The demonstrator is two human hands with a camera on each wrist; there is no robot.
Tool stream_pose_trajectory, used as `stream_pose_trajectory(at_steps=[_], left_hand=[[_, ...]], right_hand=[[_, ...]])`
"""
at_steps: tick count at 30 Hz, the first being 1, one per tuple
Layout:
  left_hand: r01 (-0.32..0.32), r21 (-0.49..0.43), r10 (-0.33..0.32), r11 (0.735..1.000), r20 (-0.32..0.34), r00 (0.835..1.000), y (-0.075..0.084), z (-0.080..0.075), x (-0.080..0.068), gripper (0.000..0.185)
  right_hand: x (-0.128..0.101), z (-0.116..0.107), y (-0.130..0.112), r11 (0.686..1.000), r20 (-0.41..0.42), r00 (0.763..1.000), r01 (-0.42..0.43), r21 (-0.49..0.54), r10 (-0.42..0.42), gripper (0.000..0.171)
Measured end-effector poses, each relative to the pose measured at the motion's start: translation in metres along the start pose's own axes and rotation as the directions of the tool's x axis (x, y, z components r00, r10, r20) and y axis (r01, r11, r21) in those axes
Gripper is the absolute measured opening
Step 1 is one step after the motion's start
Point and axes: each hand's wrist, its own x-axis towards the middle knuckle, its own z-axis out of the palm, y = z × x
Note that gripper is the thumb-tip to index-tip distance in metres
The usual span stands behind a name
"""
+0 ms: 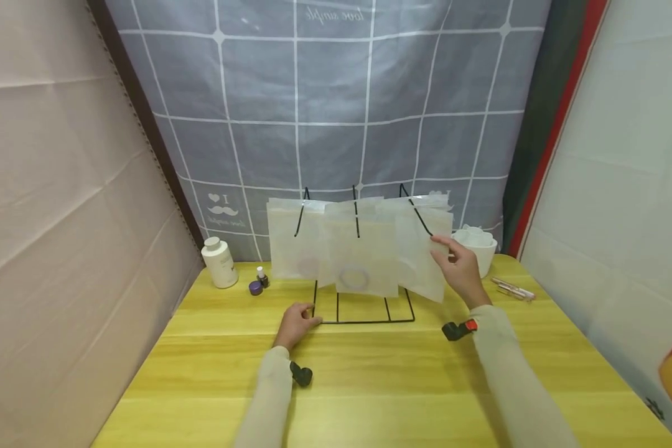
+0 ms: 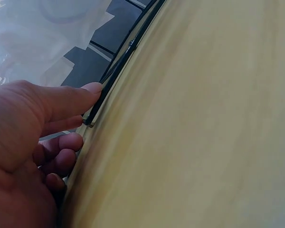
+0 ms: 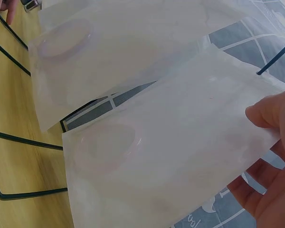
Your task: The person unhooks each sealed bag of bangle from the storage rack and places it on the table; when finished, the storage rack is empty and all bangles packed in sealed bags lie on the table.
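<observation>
Right hand (image 1: 460,269) pinching upper edge of rightmost pouch (image 3: 171,156), hung on wire rack (image 1: 364,311) at back of worktop (image 1: 369,386). Left hand (image 1: 298,323), fingers loosely curled, steadying rack base. Pouch likely light, floppy, slick; best gripped near top edge.

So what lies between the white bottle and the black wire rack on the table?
In the head view, a small vial and a purple cap.
</observation>
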Motion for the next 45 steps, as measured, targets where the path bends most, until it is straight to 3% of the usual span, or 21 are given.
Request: stream_pose_trajectory(at_steps=[4, 12, 24, 30, 37, 42, 45], left_hand=[[-0.023, 0.010, 0.023, 1.000, -0.002, 1.000, -0.001, 0.002, -0.002, 0.049], [0.008, 0.070, -0.009, 0.998, 0.002, 1.000, -0.002, -0.001, -0.005, 0.052], [0.040, 0.031, -0.041, 0.999, 0.015, 0.999, -0.004, 0.000, -0.005, 0.053], [0.041, 0.003, -0.041, 0.999, 0.017, 0.999, -0.005, 0.000, -0.007, 0.052], [0.021, -0.004, -0.021, 1.000, 0.004, 1.000, -0.005, -0.001, -0.009, 0.051], [0.000, 0.008, 0.000, 1.000, -0.017, 1.000, -0.006, 0.000, -0.010, 0.050], [0.001, 0.008, -0.001, 1.000, -0.011, 1.000, -0.007, 0.002, -0.011, 0.050]], right_hand=[[-0.008, -0.006, -0.027, 1.000, -0.021, 1.000, 0.009, -0.005, -0.009, 0.026], [-0.021, -0.012, -0.033, 1.000, -0.053, 0.998, -0.014, -0.002, 0.014, 0.022], [-0.050, -0.036, -0.049, 0.997, -0.068, 0.997, -0.051, -0.051, 0.047, 0.020], [-0.060, -0.050, -0.064, 0.998, -0.073, 0.997, 0.032, -0.062, -0.037, 0.021], [-0.069, -0.076, -0.073, 0.984, -0.019, 0.991, 0.130, -0.121, -0.134, 0.026], [-0.092, -0.111, -0.067, 0.993, 0.024, 0.999, 0.050, -0.105, -0.048, 0.027], [-0.111, -0.142, -0.066, 0.987, 0.070, 0.989, -0.124, -0.105, 0.132, 0.026]])
